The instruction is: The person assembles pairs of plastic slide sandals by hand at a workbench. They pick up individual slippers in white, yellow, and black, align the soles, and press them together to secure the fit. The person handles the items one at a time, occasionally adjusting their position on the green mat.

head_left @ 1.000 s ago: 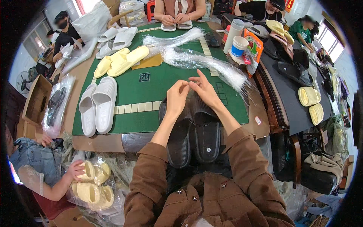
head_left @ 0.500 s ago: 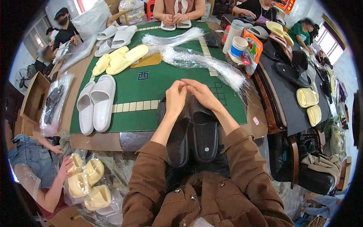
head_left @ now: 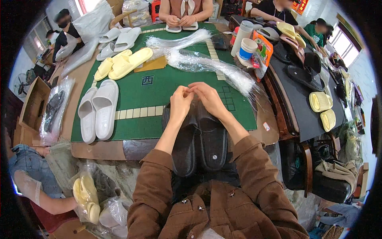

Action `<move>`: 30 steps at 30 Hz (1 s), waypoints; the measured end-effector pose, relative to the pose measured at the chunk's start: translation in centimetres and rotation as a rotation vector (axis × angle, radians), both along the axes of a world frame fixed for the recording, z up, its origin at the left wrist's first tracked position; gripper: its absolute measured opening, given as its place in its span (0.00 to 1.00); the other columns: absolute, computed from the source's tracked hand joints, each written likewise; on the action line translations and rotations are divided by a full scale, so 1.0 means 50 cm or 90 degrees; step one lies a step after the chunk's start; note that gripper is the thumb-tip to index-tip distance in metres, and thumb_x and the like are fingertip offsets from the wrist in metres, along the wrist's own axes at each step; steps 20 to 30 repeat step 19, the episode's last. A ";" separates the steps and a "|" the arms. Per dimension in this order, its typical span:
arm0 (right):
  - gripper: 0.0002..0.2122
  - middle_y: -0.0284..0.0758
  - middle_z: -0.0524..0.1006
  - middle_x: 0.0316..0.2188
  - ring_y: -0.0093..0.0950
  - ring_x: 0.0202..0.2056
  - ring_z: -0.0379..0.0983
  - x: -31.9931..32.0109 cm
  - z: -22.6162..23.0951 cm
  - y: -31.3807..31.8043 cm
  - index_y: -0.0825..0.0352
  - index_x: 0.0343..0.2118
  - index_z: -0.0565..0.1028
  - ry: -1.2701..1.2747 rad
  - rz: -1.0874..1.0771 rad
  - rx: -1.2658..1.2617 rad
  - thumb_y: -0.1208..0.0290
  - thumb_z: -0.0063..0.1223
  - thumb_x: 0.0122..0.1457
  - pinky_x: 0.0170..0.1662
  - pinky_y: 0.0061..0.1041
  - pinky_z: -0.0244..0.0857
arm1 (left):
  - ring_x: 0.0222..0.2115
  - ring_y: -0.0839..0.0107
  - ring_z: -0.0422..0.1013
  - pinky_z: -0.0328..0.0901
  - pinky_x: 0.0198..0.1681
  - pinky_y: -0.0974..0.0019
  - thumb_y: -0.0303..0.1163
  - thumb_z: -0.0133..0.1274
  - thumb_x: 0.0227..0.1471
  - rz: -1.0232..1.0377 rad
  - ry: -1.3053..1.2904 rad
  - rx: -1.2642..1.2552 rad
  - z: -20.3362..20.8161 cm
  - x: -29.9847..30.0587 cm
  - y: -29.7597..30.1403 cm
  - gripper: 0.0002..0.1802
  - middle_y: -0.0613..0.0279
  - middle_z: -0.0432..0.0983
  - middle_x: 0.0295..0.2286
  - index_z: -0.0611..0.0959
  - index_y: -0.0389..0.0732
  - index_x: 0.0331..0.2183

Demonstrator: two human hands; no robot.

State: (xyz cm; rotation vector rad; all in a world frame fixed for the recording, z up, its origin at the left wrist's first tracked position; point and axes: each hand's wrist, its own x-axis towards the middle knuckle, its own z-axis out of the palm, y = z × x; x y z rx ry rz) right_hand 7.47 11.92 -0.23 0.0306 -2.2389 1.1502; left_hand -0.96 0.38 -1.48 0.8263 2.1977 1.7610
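Note:
A pair of black slippers [head_left: 214, 145] lies toes away from me at the table's near edge, soles side by side. Over their straps my left hand [head_left: 180, 102] and my right hand [head_left: 208, 98] meet, fingertips pinched together. Whatever they pinch is too small to make out. A thin strand seems to curve across the slippers below my fingers. Beyond my hands, two bundles of clear plastic strands [head_left: 223, 68] spread over the green mat [head_left: 131, 95]. Grey slippers [head_left: 106, 109] stand to the left, with yellow slippers [head_left: 130, 63] behind them.
More grey slippers [head_left: 126, 40] lie at the far left of the mat. A white cup [head_left: 247, 49] and an orange packet [head_left: 262, 49] stand at the right. A black side table [head_left: 306, 115] holds more slippers. Across from me a person handles a grey pair; another at lower left holds bagged yellow slippers [head_left: 86, 195].
My hands stay pinched together over the black slippers, barely moved. The view has shifted slightly. At lower left, the person's bagged yellow slippers have been turned and gathered together.

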 end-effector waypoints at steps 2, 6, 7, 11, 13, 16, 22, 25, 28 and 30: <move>0.07 0.42 0.73 0.45 0.37 0.42 0.74 0.000 -0.003 0.002 0.72 0.37 0.75 -0.004 0.001 -0.012 0.77 0.45 0.61 0.43 0.30 0.69 | 0.26 0.77 0.70 0.65 0.30 0.71 0.28 0.54 0.52 -0.012 -0.008 -0.015 0.002 0.000 0.000 0.08 0.63 0.77 0.24 0.80 0.33 0.32; 0.07 0.42 0.71 0.45 0.39 0.42 0.73 0.003 0.007 -0.002 0.70 0.37 0.74 0.030 -0.058 0.081 0.74 0.46 0.61 0.42 0.30 0.69 | 0.26 0.74 0.73 0.66 0.31 0.68 0.29 0.54 0.52 -0.039 -0.076 0.032 0.002 -0.002 -0.003 0.08 0.59 0.79 0.25 0.81 0.33 0.31; 0.07 0.42 0.71 0.45 0.40 0.42 0.72 0.005 0.016 -0.004 0.71 0.36 0.74 0.051 -0.088 0.136 0.73 0.47 0.61 0.42 0.30 0.69 | 0.25 0.76 0.71 0.65 0.30 0.70 0.28 0.54 0.53 -0.047 -0.083 0.041 0.003 -0.005 -0.005 0.07 0.62 0.78 0.25 0.80 0.33 0.31; 0.08 0.39 0.72 0.35 0.42 0.35 0.71 0.015 0.020 0.002 0.68 0.30 0.74 -0.103 -0.247 0.302 0.68 0.50 0.60 0.37 0.35 0.68 | 0.24 0.79 0.68 0.63 0.29 0.73 0.26 0.53 0.53 -0.029 -0.085 0.083 -0.007 -0.009 -0.006 0.06 0.64 0.78 0.25 0.80 0.34 0.31; 0.10 0.40 0.73 0.32 0.41 0.35 0.72 0.011 0.008 0.022 0.70 0.27 0.74 -0.079 -0.173 0.198 0.68 0.50 0.59 0.37 0.34 0.68 | 0.24 0.79 0.69 0.63 0.29 0.74 0.26 0.53 0.53 -0.024 -0.010 0.083 -0.017 -0.011 0.001 0.06 0.64 0.78 0.24 0.80 0.33 0.31; 0.12 0.38 0.79 0.34 0.30 0.38 0.75 0.011 0.014 0.027 0.70 0.22 0.74 -0.149 -0.102 -0.219 0.68 0.52 0.57 0.40 0.31 0.67 | 0.26 0.74 0.73 0.65 0.31 0.70 0.27 0.54 0.52 -0.053 0.029 0.059 -0.008 -0.009 -0.007 0.06 0.61 0.78 0.24 0.80 0.34 0.31; 0.09 0.40 0.77 0.46 0.34 0.48 0.72 -0.006 -0.014 0.092 0.62 0.29 0.80 -0.069 0.072 -0.682 0.66 0.50 0.56 0.48 0.32 0.63 | 0.27 0.63 0.76 0.68 0.34 0.63 0.29 0.56 0.51 -0.114 0.067 -0.002 0.026 0.002 -0.018 0.07 0.55 0.80 0.25 0.81 0.35 0.31; 0.09 0.40 0.77 0.46 0.34 0.48 0.72 -0.006 -0.014 0.092 0.62 0.29 0.80 -0.069 0.072 -0.682 0.66 0.50 0.56 0.48 0.32 0.63 | 0.27 0.63 0.76 0.68 0.34 0.63 0.29 0.56 0.51 -0.114 0.067 -0.002 0.026 0.002 -0.018 0.07 0.55 0.80 0.25 0.81 0.35 0.31; 0.09 0.40 0.77 0.46 0.34 0.48 0.72 -0.006 -0.014 0.092 0.62 0.29 0.80 -0.069 0.072 -0.682 0.66 0.50 0.56 0.48 0.32 0.63 | 0.27 0.63 0.76 0.68 0.34 0.63 0.29 0.56 0.51 -0.114 0.067 -0.002 0.026 0.002 -0.018 0.07 0.55 0.80 0.25 0.81 0.35 0.31; 0.09 0.40 0.77 0.46 0.34 0.48 0.72 -0.006 -0.014 0.092 0.62 0.29 0.80 -0.069 0.072 -0.682 0.66 0.50 0.56 0.48 0.32 0.63 | 0.27 0.63 0.76 0.68 0.34 0.63 0.29 0.56 0.51 -0.114 0.067 -0.002 0.026 0.002 -0.018 0.07 0.55 0.80 0.25 0.81 0.35 0.31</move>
